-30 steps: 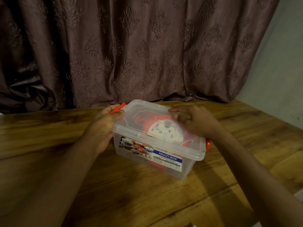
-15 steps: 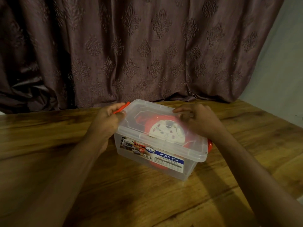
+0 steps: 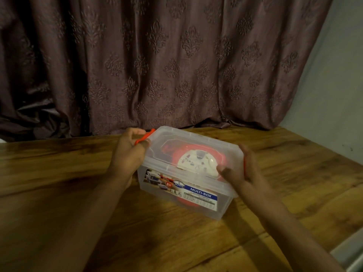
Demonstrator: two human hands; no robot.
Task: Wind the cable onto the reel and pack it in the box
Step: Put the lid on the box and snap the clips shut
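Observation:
A clear plastic box (image 3: 182, 193) with a blue "MULTI-BOX" label stands on the wooden table, its clear lid (image 3: 188, 140) on top. Through the lid I see the red cable reel (image 3: 198, 163) with its white socket face lying inside. My left hand (image 3: 128, 152) is at the box's left end, its fingers curled round the raised red clip (image 3: 144, 136). My right hand (image 3: 238, 169) is at the right end; the thumb lies on the lid and the fingers wrap over the red clip (image 3: 244, 165) there, which is mostly hidden.
The wooden table (image 3: 59, 173) stretches wide on all sides of the box. A dark patterned curtain (image 3: 167, 65) hangs right behind its far edge. A pale wall (image 3: 337, 85) is at the right, and the table's near right corner (image 3: 349, 250) ends close by.
My right hand has slid from the top of the lid to the box's right end, over the clip. My left hand stays on the left clip. The view has tilted up slightly.

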